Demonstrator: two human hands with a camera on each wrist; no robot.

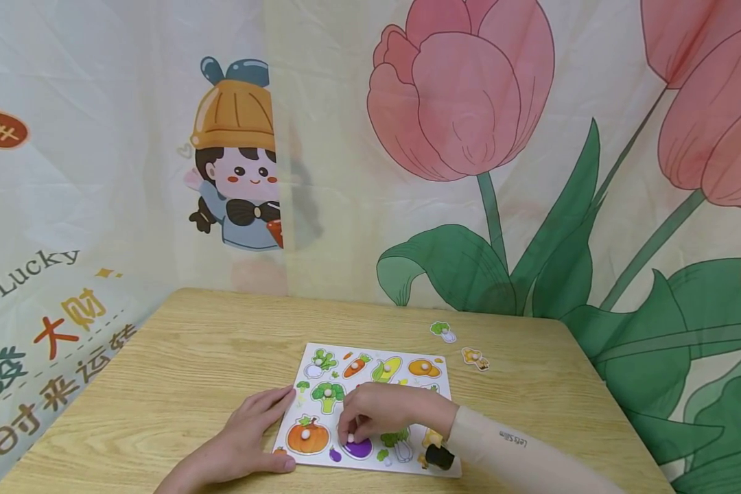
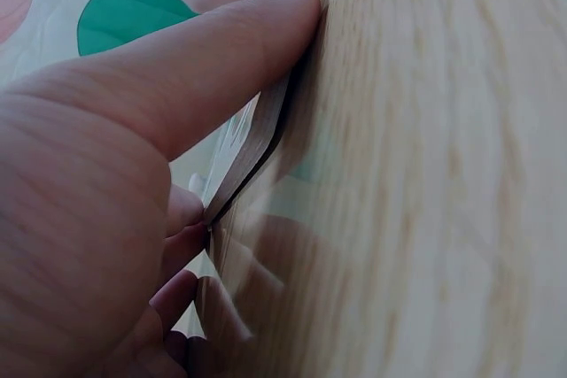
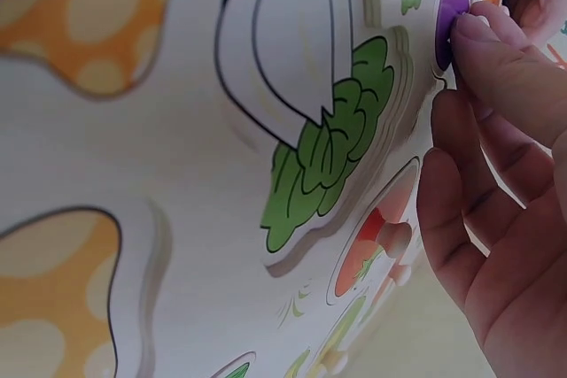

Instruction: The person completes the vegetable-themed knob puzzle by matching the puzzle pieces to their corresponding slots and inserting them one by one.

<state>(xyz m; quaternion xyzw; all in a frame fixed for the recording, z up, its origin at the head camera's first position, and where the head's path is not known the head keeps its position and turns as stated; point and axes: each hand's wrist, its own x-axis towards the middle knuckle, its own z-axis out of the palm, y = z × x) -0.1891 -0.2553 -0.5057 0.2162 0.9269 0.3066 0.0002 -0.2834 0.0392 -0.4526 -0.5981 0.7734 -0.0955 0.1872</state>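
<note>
A white vegetable puzzle board (image 1: 361, 466) lies on the wooden table. My right hand (image 1: 383, 406) is over its near half and pinches the small knob of the purple eggplant piece (image 1: 359, 450) between thumb and fingertips. In the right wrist view, the eggplant piece (image 3: 453, 6) sits at the fingertips, against the board; whether it is fully seated I cannot tell. My left hand (image 1: 241, 439) rests at the board's left edge, thumb near the lower corner. From the left wrist view, the left thumb (image 2: 221, 59) lies along the board's edge.
Loose bok choy (image 1: 442, 332) and mushroom (image 1: 475, 359) pieces lie on the table right of the board's far corner. Knobbed pumpkin (image 1: 307, 439), broccoli (image 1: 327, 398), carrot (image 1: 356, 367) and corn (image 1: 386, 370) pieces sit in the board. A printed cloth hangs behind the table.
</note>
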